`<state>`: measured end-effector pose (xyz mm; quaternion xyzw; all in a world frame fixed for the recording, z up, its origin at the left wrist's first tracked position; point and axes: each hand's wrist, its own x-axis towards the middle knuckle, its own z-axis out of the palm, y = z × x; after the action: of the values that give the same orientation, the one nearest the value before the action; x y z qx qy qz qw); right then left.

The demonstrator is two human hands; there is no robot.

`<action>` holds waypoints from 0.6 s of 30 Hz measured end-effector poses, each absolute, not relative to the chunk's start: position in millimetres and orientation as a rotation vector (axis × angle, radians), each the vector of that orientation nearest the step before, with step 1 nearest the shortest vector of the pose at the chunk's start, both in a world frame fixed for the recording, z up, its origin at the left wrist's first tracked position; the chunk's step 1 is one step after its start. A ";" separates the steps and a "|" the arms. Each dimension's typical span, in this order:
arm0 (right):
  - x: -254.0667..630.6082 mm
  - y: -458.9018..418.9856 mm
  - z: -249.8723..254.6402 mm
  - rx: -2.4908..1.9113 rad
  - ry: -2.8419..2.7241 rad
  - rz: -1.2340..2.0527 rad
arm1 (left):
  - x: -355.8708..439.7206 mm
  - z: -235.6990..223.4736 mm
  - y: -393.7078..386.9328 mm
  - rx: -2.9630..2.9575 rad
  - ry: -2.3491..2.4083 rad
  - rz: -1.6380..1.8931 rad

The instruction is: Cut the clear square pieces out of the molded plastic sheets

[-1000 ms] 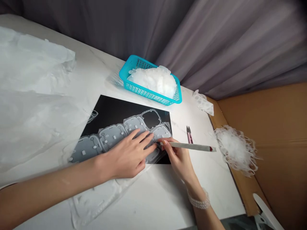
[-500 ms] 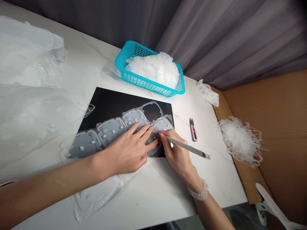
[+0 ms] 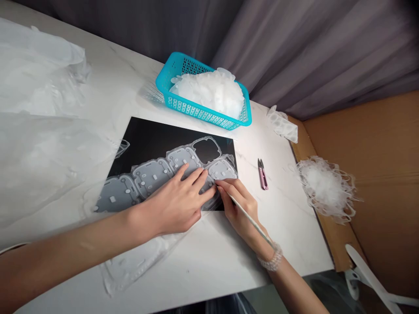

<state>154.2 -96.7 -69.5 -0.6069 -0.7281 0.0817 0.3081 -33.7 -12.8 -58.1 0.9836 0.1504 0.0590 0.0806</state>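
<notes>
Your left hand (image 3: 173, 205) lies flat and relaxed, not clenched, with its fingers (image 3: 196, 179) spread and pressing on a long translucent moulded plastic strip (image 3: 150, 176). The strip is a chain of rounded square cells with small raised tabs, and one cell near the far end is an open frame. It lies across a black sheet (image 3: 170, 135) on a white marble-patterned table (image 3: 278, 226).

Your right hand (image 3: 237, 205) grasps a slim white stick (image 3: 252, 220) between thumb and fingers, like a pencil. Its fingertips (image 3: 218, 184) touch the strip's edge, just beside your left fingertips, and the stick slants back along your hand toward your wrist. A pearl bracelet (image 3: 271, 258) circles that wrist.

Beyond the black sheet sits a turquoise plastic mesh basket (image 3: 193, 111), heaped with white translucent pieces (image 3: 209, 93). To your right lie small pink-handled thread snips (image 3: 262, 176), a small crumpled piece of perforated plastic (image 3: 281, 125) and a frilly tangle of translucent offcuts (image 3: 325, 189).

A loose translucent strip (image 3: 131, 266) lies under your left forearm, and plastic sheeting (image 3: 39, 65) covers the table's left side. A cardboard wall (image 3: 376, 174) stands at right, with a grey curtain (image 3: 131, 30) behind.
</notes>
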 end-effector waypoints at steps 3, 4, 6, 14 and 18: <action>156.0 -96.6 -72.8 -1.605 -1.943 0.157 | -31.6 -59.0 -14.2 2.950 0.492 0.189; 157.1 -96.0 -74.3 -1.606 -1.960 0.124 | -31.2 -59.7 -14.7 2.957 0.501 0.192; 160.1 -94.1 -77.2 -1.594 -2.035 0.047 | -31.0 -62.0 -15.7 2.974 0.519 0.204; 157.6 -90.6 -71.8 -1.538 -2.198 0.207 | -33.2 -75.0 -19.6 3.016 0.607 0.266; 179.4 -81.2 -69.6 -1.566 -1.566 0.545 | -33.1 -73.7 -21.4 3.035 0.605 0.248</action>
<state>179.4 -81.2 -69.6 -0.6239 -0.6241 0.2173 0.4172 -33.1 -21.4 -73.7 0.9774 0.1947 0.0799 0.0185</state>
